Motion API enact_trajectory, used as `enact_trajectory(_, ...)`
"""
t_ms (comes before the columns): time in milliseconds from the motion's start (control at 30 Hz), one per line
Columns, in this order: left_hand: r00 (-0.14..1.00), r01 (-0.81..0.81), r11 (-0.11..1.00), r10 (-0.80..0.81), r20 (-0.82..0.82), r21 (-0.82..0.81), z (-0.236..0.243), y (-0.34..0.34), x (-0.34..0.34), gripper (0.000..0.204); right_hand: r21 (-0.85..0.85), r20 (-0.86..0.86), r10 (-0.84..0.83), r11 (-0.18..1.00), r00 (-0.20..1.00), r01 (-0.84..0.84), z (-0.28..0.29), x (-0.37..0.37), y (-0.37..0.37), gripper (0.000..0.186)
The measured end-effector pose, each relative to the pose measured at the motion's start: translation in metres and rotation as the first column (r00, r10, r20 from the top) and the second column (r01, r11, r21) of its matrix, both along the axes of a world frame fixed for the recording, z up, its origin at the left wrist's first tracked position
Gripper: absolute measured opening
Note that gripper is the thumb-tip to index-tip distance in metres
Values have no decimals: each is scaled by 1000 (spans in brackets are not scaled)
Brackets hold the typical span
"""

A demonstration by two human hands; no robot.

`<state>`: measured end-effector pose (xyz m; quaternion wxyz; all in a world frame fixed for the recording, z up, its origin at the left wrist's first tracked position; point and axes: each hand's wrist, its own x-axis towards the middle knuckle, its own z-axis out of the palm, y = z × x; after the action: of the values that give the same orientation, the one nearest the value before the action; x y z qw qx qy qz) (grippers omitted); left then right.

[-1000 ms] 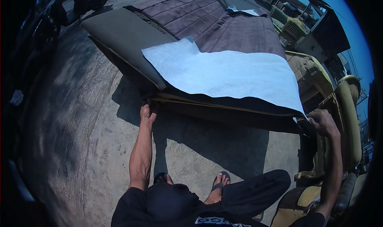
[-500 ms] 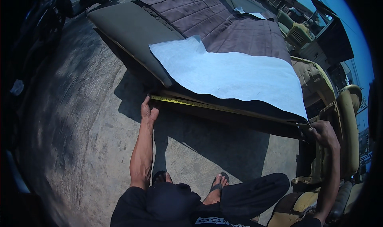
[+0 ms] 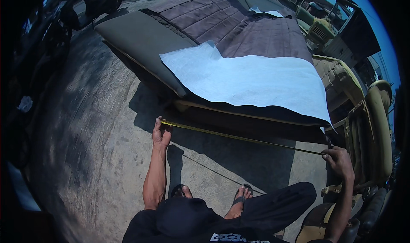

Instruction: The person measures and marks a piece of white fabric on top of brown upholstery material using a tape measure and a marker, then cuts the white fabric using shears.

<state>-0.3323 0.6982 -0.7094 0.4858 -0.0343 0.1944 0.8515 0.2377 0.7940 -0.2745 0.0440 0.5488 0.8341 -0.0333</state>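
Observation:
A yellow tape measure (image 3: 241, 138) stretches taut between my hands, below and in front of a large upholstered piece with purple quilted panels (image 3: 200, 18) and a dark grey side section (image 3: 139, 42). My left hand (image 3: 162, 132) is closed on the tape's left end. My right hand (image 3: 339, 159) grips its right end, just below the piece's corner; whether a case is inside those fingers I cannot tell. A white sheet (image 3: 252, 85) lies over the front of the panels, above a dark hanging edge (image 3: 256, 123).
Worn yellowish seat parts (image 3: 376, 127) stand at the right, with cushions (image 3: 311, 228) beside my knee. Parked motorcycles (image 3: 96, 1) are at the upper left. The piece casts shadow on the concrete ground (image 3: 85, 149), where my sandalled feet (image 3: 243, 198) stand.
Both my hands have come down and toward me from the piece's front edge, carrying the tape away from it. The tape now hangs in the open over the shadowed ground.

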Motion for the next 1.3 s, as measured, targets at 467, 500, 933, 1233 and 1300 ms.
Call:
enact_trajectory(467, 978, -183, 888, 208, 14, -422, -54, -124, 14, 18, -260, -39, -97, 962, 994, 84, -96, 16, -16, 23)
enact_trajectory(500, 974, -210, 880, 228, -10, -426, -52, -137, 9, 18, -271, -60, -78, 961, 995, 59, -103, 10, -15, 23)
enact_trajectory(933, 943, 278, 793, -117, 311, -543, -43, -230, 164, 20, -458, 225, -106, 866, 969, 201, -142, 7, 14, 36)
enact_trajectory(1233, 321, 873, 305, -947, -23, -382, -34, -173, 210, 29, -522, 456, -99, 775, 884, 356, -140, -12, 19, 40)
enact_trajectory(1300, 297, 809, 353, -936, -191, -470, -22, -165, 185, 31, -618, 238, -15, 769, 971, 163, -132, -20, 17, 45)
